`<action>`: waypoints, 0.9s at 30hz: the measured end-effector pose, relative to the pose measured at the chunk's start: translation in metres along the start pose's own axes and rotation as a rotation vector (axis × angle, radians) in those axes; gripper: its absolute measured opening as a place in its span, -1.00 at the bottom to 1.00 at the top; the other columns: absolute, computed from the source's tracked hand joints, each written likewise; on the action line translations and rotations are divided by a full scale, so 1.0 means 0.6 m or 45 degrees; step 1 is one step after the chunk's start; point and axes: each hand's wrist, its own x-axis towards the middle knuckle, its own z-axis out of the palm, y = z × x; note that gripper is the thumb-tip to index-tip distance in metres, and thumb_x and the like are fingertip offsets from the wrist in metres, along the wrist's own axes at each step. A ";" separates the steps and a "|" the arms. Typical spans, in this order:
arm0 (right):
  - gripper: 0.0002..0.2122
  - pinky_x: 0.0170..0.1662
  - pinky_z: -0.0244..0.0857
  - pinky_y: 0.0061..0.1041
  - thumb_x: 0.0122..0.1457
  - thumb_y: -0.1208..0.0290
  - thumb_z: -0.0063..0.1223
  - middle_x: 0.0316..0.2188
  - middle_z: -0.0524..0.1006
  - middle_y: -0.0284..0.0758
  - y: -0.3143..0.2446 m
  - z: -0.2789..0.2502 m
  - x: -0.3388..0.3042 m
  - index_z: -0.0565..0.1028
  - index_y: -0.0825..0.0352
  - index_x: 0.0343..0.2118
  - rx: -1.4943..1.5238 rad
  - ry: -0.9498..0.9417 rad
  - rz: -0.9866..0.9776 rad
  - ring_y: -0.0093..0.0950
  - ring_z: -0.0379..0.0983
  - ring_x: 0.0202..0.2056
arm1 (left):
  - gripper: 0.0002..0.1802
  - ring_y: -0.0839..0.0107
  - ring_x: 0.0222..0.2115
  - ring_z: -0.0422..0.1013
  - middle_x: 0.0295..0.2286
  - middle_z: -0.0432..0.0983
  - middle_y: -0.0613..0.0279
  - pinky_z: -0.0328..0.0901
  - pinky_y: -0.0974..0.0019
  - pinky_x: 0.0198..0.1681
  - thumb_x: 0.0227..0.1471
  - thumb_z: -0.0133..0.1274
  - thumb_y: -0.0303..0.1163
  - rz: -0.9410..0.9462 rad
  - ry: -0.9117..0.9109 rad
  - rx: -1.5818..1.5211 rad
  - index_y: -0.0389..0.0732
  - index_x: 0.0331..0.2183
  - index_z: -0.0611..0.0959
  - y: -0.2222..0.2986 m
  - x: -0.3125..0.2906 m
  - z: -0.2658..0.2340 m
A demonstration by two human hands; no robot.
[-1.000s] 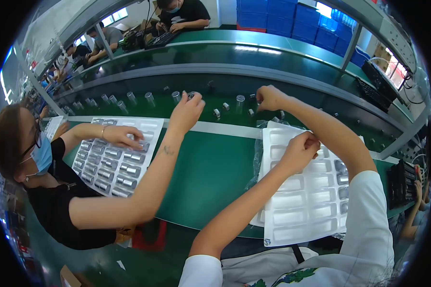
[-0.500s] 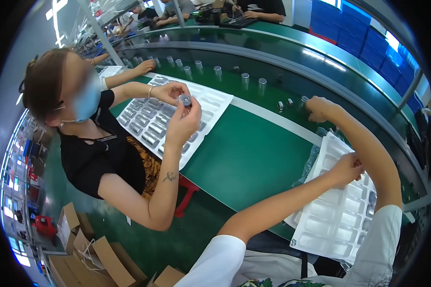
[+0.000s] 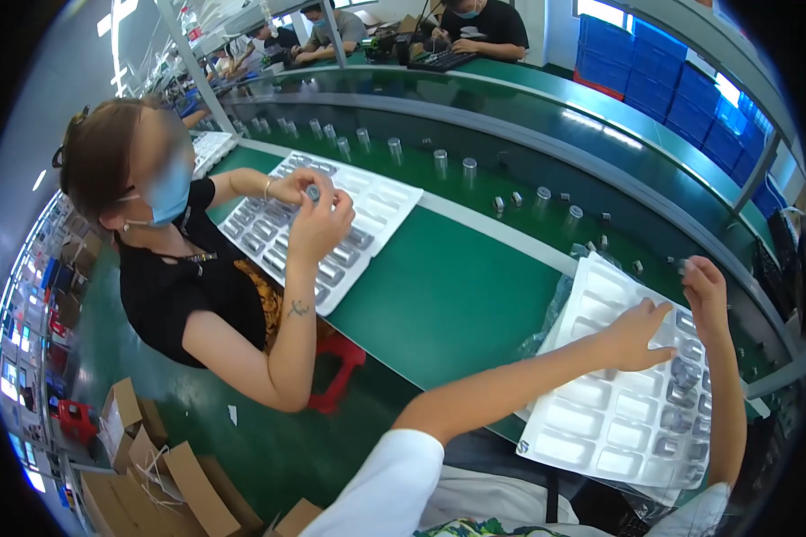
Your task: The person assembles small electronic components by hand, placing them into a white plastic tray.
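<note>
A white plastic tray [image 3: 591, 394] with rows of moulded pockets lies in front of me. Silvery metal cylinders [image 3: 683, 372] fill pockets along its right side; the pockets further left hold nothing. My left hand [image 3: 636, 336] hovers over the tray's upper part, thumb and forefinger spread, nothing in them. Beyond the tray's upper right corner, my right hand [image 3: 707, 291] is raised with its fingertips pinched on a small grey metal part [image 3: 683, 266]. That part is blurred, so I cannot tell its exact kind. Metal canisters [image 3: 575, 213] stand on the green belt ahead.
Small metal pieces [image 3: 499, 203] lie scattered on the conveyor belt [image 3: 376, 183]. To my left, a masked co-worker [image 3: 166, 251] handles a canister [image 3: 312, 192] over another pocketed tray [image 3: 381, 210]. A red stool [image 3: 338, 367] and open cardboard boxes [image 3: 188, 483] are at lower left.
My right hand has left a canister on the belt and come nearer, to the right, now pinching a small part. My left hand's fingers have opened. The view has shifted slightly.
</note>
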 end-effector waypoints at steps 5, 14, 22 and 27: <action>-0.89 -0.41 0.17 -0.75 0.22 0.37 0.17 -0.46 0.47 -0.57 0.088 -0.070 0.008 0.55 0.24 -0.24 0.528 0.356 0.037 -0.76 0.33 -0.46 | -0.03 -0.42 0.14 0.13 0.19 -0.03 -0.52 0.14 -0.19 0.16 0.08 -0.04 0.24 -0.260 -0.483 0.315 -0.10 0.32 0.05 0.044 0.051 -0.006; -0.77 -0.30 0.29 -0.74 0.25 0.37 0.11 -0.28 0.56 -0.40 0.151 -0.118 0.023 0.52 0.29 -0.06 0.906 0.314 -0.103 -0.64 0.40 -0.40 | -0.30 -0.17 0.22 0.02 0.20 0.05 -0.31 0.05 -0.08 0.21 0.10 0.03 -0.02 0.018 -0.196 0.508 -0.28 0.14 0.37 0.025 0.113 0.124; -0.76 -0.37 0.32 -0.73 0.30 0.33 0.03 -0.17 0.55 -0.31 0.158 -0.146 0.020 0.50 0.29 -0.03 1.234 0.352 -0.121 -0.67 0.39 -0.42 | -0.60 0.00 0.06 0.22 -0.03 0.36 -0.08 0.12 -0.12 0.08 0.05 0.06 -0.32 0.144 0.021 0.275 -0.27 -0.07 0.52 -0.018 0.096 0.145; -0.78 -0.24 0.38 -0.67 0.30 0.35 0.02 -0.19 0.56 -0.30 0.168 -0.170 0.025 0.51 0.32 -0.08 1.255 0.156 -0.194 -0.62 0.44 -0.33 | -0.62 0.07 -0.09 0.31 -0.18 0.40 0.00 0.25 0.05 -0.08 -0.08 0.09 -0.56 0.099 0.212 0.167 -0.28 -0.13 0.54 -0.029 0.126 0.156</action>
